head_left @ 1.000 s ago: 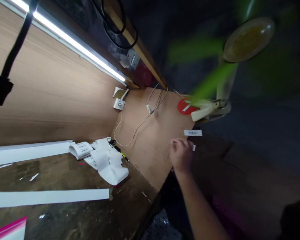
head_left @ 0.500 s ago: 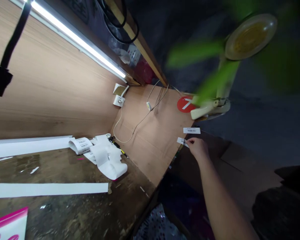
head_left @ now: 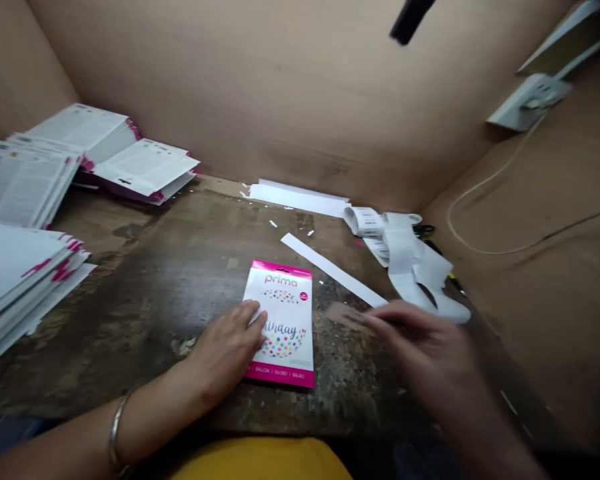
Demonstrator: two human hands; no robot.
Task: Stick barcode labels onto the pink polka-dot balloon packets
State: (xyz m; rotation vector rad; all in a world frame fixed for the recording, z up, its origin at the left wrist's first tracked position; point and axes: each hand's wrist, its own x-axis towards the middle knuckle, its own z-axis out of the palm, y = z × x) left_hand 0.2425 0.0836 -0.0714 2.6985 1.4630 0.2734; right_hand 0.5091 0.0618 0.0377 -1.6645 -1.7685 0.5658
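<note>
Prima balloon packet (head_left: 280, 320) lies flat, pinned steady by the open left hand (head_left: 225, 350) at its edge; beside it, the right hand (head_left: 420, 350) curls, its hold unclear.

Balloon packet (head_left: 285, 313) on workbench (head_left: 150, 320); packet stacks (head_left: 23, 287) to left, label roll (head_left: 403, 253) right.

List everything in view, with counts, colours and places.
Balloon packet: 1, white and pink, mid-bench under the left hand.
Stacks of packets: 4, white with pink edges, far left.
Paper strips: 2, white, mid-bench and by the back wall.
Label roll: 1, white, right of the bench.
Scissors: 1, black handles, behind the roll.
Cable: 1, white, on the right board.
Wall socket: 1, white, upper right.
Workbench: 1, dark worn wood, centre.
Left hand: on the packet.
Bangle: 1, silver, left wrist.
Right hand: near the roll.
</note>
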